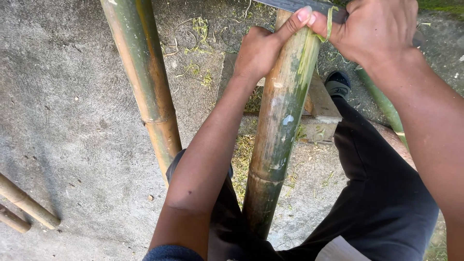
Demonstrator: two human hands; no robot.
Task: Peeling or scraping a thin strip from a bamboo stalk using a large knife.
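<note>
A thick green-brown bamboo pole (pixel 278 125) runs from between my legs up to the top middle of the view. My left hand (pixel 263 46) grips its upper part, thumb stretched along the pole toward the top. My right hand (pixel 374 26) is closed on the handle of a dark metal blade (pixel 295 5) laid across the top of the pole. A thin green strip of bamboo skin (pixel 329 21) curls up by my right fingers.
A second bamboo pole (pixel 145 82) leans to the left. Two thinner bamboo pieces (pixel 24 205) lie at the lower left. A wooden block (pixel 319 104) sits under the pole, with green shavings (pixel 198 31) scattered on the concrete ground. A shoe (pixel 337 84) shows beyond my knee.
</note>
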